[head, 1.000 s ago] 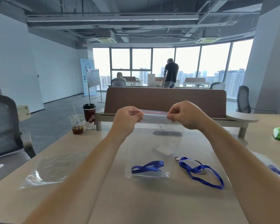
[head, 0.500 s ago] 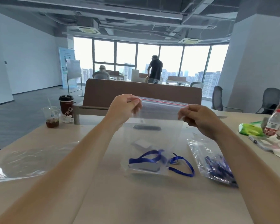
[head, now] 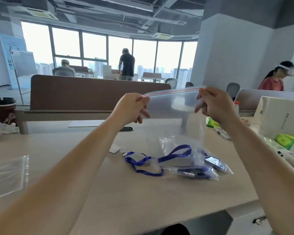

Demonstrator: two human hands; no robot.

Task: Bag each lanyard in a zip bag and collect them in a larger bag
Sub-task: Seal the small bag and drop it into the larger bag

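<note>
I see bare table point(head: 143, 200) at six o'clock, open for a reach. At twelve the brown divider point(head: 92, 94) walls the far edge. At three a white box point(head: 278, 116) and green clutter point(head: 288, 140) crowd the side (tight there). A flat bag point(head: 7, 175) lies at nine, a coffee cup point(head: 4, 109) at ten; a loose lanyard point(head: 136, 164) and filled bags point(head: 199, 172) occupy the centre.

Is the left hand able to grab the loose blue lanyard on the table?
Probably not yet: the left hand is busy pinching the zip bag; otherwise nothing blocks the loose blue lanyard below it.
</note>
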